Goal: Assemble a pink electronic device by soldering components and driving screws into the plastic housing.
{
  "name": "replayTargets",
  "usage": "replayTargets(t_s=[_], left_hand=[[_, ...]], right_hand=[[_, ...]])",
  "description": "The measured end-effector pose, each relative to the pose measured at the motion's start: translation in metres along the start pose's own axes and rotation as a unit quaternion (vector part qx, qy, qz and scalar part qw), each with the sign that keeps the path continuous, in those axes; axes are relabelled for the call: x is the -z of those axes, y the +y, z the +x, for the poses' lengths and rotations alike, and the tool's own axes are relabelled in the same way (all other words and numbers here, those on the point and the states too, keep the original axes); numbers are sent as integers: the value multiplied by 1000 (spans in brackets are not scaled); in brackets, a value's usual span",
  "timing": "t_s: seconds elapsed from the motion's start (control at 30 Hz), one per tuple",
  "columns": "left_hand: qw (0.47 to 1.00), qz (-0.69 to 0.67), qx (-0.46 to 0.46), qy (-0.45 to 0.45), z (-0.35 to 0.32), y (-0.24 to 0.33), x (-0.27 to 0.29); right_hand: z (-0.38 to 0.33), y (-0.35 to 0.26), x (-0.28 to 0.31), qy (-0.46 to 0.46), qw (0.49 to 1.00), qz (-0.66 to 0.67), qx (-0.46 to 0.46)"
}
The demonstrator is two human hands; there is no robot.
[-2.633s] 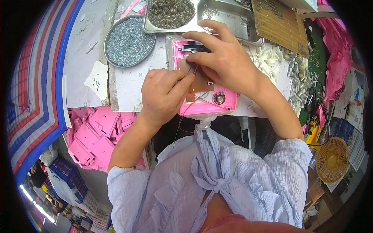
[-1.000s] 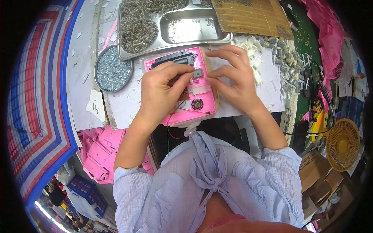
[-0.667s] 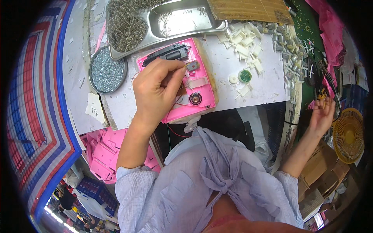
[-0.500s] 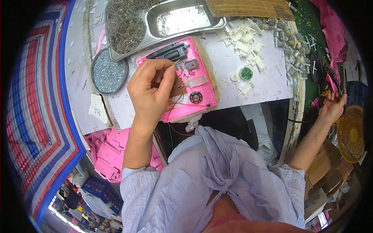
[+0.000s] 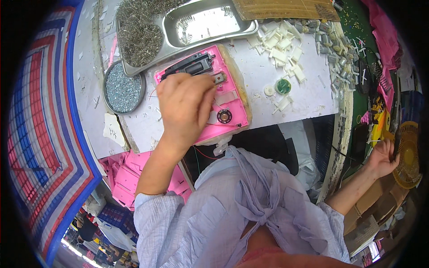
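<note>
On the worktop lies a pink plastic housing (image 5: 239, 96) fitted with a black battery compartment (image 5: 192, 65), a small metal-cased motor (image 5: 219, 78) and a round black speaker (image 5: 224, 116). My left hand (image 5: 185, 102) is over its left side, fingers bent and pressed together near the motor. It covers part of the housing, and whatever is between the fingertips is hidden. Far to the right, my right hand (image 5: 382, 160) has its fingers curled around a dark, narrow thing, too unclear to name. A yellow-and-black object (image 5: 380, 127) lies just beyond it.
A metal tray (image 5: 210, 39) with many springs and a round dish of screws (image 5: 124, 87) stand at the back left. White plastic parts (image 5: 281, 42), several small motors (image 5: 333, 44) and a green round container (image 5: 282, 85) are right. A yellow fan grille (image 5: 407, 154) is beside my right hand.
My left hand has turned over and lowered onto the housing; the thin yellow piece at its fingertips is now out of sight. My right hand has come down toward me, beside the yellow grille.
</note>
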State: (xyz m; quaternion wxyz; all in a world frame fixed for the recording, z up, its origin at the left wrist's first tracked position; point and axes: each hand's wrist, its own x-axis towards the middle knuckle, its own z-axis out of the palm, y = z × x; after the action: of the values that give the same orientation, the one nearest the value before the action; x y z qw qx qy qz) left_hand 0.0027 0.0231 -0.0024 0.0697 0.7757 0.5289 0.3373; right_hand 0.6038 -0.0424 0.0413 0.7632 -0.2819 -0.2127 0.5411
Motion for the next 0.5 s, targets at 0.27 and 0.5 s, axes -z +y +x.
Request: replayTargets(t_s=[0.27, 0.5], left_hand=[[997, 27, 59, 29, 7, 12, -8], [997, 10, 73, 38, 3, 6, -14]], right_hand=[[-36, 234, -159, -219, 891, -398, -2], [-33, 281, -195, -388, 809, -441, 9]])
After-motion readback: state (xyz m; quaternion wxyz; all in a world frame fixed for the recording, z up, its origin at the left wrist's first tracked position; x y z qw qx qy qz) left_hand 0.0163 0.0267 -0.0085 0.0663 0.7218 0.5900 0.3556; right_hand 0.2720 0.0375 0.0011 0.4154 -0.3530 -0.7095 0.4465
